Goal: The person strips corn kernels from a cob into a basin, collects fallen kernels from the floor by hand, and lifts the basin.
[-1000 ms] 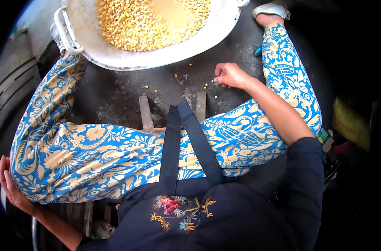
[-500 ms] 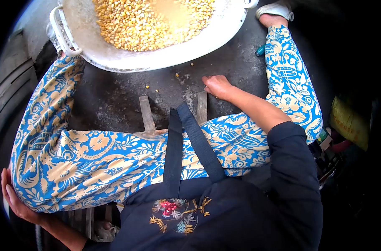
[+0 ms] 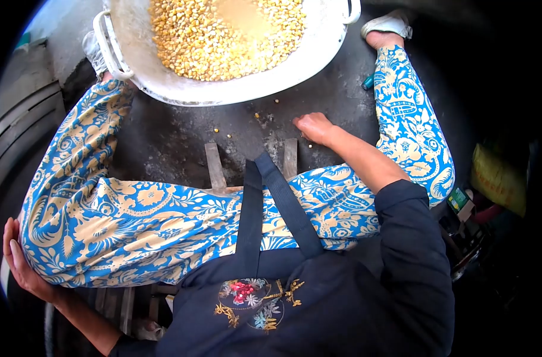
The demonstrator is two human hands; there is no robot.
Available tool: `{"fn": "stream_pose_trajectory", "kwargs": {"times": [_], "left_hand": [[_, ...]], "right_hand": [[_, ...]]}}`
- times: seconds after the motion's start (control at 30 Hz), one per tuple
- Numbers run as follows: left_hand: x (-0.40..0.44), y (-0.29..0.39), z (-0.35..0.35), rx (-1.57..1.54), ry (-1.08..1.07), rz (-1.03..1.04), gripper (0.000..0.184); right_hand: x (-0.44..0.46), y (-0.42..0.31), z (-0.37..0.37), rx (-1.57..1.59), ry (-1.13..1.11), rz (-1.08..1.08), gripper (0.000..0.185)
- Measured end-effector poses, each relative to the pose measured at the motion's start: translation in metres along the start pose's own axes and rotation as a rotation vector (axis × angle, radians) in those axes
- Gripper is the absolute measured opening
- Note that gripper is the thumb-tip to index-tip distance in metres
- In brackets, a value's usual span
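My right hand (image 3: 314,128) is low over the dark floor in front of my knees, its fingers curled together. Whatever they might hold is hidden. Loose corn kernels (image 3: 257,115) lie on the floor to its left, and one kernel (image 3: 310,146) is just below it. Against the outer side of my left knee, my left hand (image 3: 26,271) rests with its fingers stretched out, holding nothing. Between my feet stands a large white two-handled basin (image 3: 247,93), cut off by the top edge. Yellow corn kernels (image 3: 190,50) cover much of its bottom, with a bare patch in the middle.
Two flat wooden pieces (image 3: 215,166) jut forward from under my legs. Dark straps (image 3: 250,214) hang over my lap. A small teal object (image 3: 368,82) lies beside my right shin. At the right are a yellow bag (image 3: 498,178) and a green box (image 3: 459,200).
The whole view has shifted slightly, so the basin and floor appear a little lower and farther right. My right hand stays at nearly the same floor spot; my left hand remains at the knee.
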State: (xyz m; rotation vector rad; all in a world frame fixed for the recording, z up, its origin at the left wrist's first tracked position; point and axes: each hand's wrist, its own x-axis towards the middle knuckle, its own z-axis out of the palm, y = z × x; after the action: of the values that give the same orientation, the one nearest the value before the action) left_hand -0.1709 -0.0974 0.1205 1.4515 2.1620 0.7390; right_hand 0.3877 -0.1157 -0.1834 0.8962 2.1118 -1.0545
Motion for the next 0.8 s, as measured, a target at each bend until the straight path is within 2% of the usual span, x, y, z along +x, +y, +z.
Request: {"fn": "stream_pose_trajectory", "kwargs": {"times": [0.17, 0.27, 0.3, 0.37, 0.53, 0.6, 0.67, 0.73, 0.8], "left_hand": [[-0.002, -0.006, 0.000, -0.012, 0.019, 0.024, 0.039], [-0.003, -0.014, -0.003, 0.044, -0.004, 0.091, 0.039], [-0.003, -0.011, 0.000, 0.041, 0.004, 0.089, 0.039], [-0.003, -0.002, 0.008, -0.083, 0.087, -0.061, 0.038], [-0.003, -0.007, 0.004, -0.035, 0.064, -0.016, 0.039], [-0.003, -0.009, 0.003, -0.033, 0.057, -0.020, 0.039], [-0.003, -0.014, -0.004, -0.021, 0.012, 0.022, 0.040], [-0.003, -0.015, -0.005, 0.016, 0.003, 0.034, 0.040], [-0.001, -0.017, -0.011, 0.131, -0.048, 0.084, 0.040]], "right_hand": [[-0.003, -0.003, -0.015, -0.022, -0.024, 0.100, 0.018], [0.000, 0.002, -0.010, -0.097, -0.038, 0.035, 0.019], [0.000, 0.003, -0.012, -0.106, -0.037, 0.034, 0.019], [-0.001, 0.006, -0.013, -0.103, 0.030, 0.022, 0.019], [-0.007, 0.012, -0.022, -0.056, 0.091, 0.082, 0.019], [-0.006, 0.010, -0.039, 0.336, 0.195, 0.336, 0.014], [-0.009, 0.013, -0.047, 0.391, 0.216, 0.327, 0.007], [-0.025, -0.007, -0.082, 0.716, -0.348, 0.355, 0.002], [-0.038, -0.037, -0.113, 0.985, -0.259, 0.181, 0.002]]}}
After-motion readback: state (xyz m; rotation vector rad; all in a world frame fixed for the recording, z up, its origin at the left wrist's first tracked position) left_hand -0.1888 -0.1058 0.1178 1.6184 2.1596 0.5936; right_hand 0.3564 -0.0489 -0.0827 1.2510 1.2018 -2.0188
